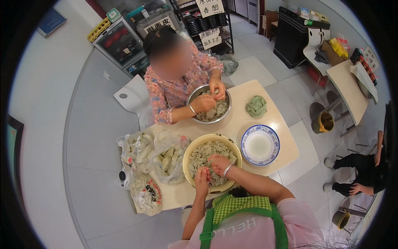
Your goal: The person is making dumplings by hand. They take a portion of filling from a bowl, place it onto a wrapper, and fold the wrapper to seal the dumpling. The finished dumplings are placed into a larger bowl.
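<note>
- basin (212, 137), cream-yellow and deep, sits at the table (286, 143) edge against the person's front, presumably so both forearms can drop in without stretching.
- pale green-grey pieces (207, 153), the stuff being handled, lie heaped inside it; the high wall likely stops them spilling.
- right hand (219, 164) is over the heap, fingers curled in narrow; whether a piece is pinched there i cannot tell.
- left hand (202, 177) is near the basin's near-left side, fingers bunched together, perhaps round something small; its grip is hidden. the 2 hands are close together, which would keep any crumbs falling inside.
- steel bowl (229, 106) sits across the table before a co-worker (178, 97), whose 2 hands work over similar pieces, seemingly to give each person a separate vessel.
- blue-and-white bowl (276, 145) of pale liquid is just right of the basin, probably for easy reach.
- green cloth (256, 106) lies crumpled beyond it, away from the food.
- 3 plastic bags (168, 159) crowd the left side, perhaps leaving the middle free for the vessels.
</note>
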Available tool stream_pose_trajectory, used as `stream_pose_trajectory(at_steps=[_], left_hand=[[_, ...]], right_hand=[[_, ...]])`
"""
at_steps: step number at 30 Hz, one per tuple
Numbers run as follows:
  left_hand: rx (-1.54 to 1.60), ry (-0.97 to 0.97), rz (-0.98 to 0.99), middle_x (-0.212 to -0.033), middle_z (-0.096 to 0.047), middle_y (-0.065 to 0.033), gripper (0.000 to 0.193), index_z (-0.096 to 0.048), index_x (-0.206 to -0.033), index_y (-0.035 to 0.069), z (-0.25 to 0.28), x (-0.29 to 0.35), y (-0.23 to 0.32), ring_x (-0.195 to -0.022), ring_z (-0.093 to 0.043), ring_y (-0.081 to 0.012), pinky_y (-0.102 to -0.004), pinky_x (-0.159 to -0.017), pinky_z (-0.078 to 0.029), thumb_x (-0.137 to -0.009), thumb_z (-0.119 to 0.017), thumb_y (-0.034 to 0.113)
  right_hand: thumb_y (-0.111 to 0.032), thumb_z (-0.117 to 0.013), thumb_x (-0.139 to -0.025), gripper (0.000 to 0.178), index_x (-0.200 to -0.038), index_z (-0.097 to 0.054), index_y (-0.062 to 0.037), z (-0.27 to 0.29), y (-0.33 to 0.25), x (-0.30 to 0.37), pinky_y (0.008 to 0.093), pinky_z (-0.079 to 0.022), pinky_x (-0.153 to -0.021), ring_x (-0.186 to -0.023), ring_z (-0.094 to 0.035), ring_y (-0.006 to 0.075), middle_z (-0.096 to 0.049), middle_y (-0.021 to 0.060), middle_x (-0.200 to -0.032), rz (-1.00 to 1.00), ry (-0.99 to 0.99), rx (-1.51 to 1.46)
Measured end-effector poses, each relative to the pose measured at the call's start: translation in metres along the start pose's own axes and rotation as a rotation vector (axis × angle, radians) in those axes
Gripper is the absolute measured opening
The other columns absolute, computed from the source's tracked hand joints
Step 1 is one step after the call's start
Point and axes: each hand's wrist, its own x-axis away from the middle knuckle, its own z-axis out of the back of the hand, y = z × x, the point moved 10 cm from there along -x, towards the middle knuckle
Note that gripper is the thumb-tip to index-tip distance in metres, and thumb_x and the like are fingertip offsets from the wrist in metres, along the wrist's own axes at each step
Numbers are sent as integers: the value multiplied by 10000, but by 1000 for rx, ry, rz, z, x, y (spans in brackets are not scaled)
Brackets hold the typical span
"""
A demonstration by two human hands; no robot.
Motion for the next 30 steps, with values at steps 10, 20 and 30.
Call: stream_pose_trajectory(at_steps=[10, 20, 30], left_hand=[[-279, 104, -47, -677, -514, -25, 214, -499, -894, 27, 5, 0, 15, -576, -477, -117, -246, -514, -386, -868, -493, 240], [164, 186, 151, -737, -524, -55, 228, -476, -795, 55, 14, 6, -24, -639, -495, -169, -288, -596, -416, -888, -353, 223], [639, 54, 294, -900, -534, -56, 330, -465, -1035, 45, -3, 12, -25, -835, -500, -172, -321, -775, -407, -913, -347, 328]], right_hand=[[-36, -397, -785, 324, -1104, -456, -29, -61, -29, 32, 384, -454, -656, -702, -583, 294, -589, 187, -792, 253, 207, 1497], [-145, -551, -750, 211, -951, -563, -83, -34, -58, 24, 390, -440, -677, -752, -559, 293, -597, 109, -841, 264, 362, 1407], [-122, -613, -678, 234, -894, -551, -53, -75, -27, 42, 362, -445, -643, -710, -561, 289, -592, 127, -779, 535, 132, 1575]])
